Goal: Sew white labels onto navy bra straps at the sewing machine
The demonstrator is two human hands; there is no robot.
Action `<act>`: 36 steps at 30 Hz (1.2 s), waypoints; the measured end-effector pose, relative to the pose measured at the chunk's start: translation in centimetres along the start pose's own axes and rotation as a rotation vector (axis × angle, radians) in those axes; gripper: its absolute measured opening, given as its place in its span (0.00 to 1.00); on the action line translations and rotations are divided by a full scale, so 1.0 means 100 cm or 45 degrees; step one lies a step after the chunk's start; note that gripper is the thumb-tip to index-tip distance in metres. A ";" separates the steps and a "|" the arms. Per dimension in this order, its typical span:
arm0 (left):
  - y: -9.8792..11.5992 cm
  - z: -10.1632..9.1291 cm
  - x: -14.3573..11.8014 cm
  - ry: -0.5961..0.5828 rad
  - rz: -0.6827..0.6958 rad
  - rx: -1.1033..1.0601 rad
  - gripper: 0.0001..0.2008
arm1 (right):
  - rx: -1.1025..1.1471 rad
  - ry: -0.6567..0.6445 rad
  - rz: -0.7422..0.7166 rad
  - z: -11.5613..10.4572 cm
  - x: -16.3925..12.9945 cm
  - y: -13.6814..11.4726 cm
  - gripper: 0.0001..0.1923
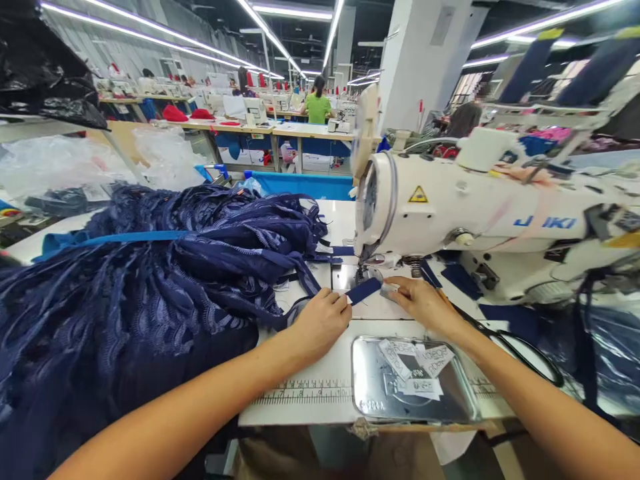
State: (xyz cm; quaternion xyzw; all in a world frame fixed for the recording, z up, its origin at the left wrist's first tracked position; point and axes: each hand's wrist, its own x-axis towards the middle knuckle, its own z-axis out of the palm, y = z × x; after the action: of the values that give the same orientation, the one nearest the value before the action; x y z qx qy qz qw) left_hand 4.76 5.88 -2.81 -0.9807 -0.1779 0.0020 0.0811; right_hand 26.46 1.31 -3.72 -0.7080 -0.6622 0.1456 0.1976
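A garment factory floor — a white industrial sewing machine (480, 213) sits at two o'clock, with a heap of navy lace fabric (150, 280) at nine. Toward twelve, rows of long worktables (280, 130) with more machines run under strip lights (270, 33) — a seated worker in green (318, 107) among them.

Centre frame: left hand (320, 323) and right hand (425, 303) pinch a navy strap (364, 291) below the sewing machine (480, 213); navy lace heap (150, 280) fills left.

Both forearms reach forward; left hand (320, 322) curled in a loose fist, right hand (423, 301) flat, fingers pinched.
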 end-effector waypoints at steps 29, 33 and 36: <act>0.023 -0.009 -0.024 0.602 -0.772 -2.129 0.08 | -0.520 0.790 -0.771 0.005 -0.070 -0.009 0.19; 0.027 -0.011 -0.025 0.662 -0.738 -2.170 0.10 | -0.489 0.743 -0.890 0.015 -0.071 -0.050 0.22; 0.029 -0.012 -0.026 0.729 -0.699 -2.202 0.11 | -0.491 0.770 -0.875 0.020 -0.063 -0.063 0.21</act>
State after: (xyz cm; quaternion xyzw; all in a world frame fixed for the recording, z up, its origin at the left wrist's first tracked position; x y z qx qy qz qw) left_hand 3.38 2.16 -2.18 -0.5882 -0.3154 -0.3898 -0.6345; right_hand 19.45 -4.52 -2.80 -0.4830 -0.7851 -0.2650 0.2831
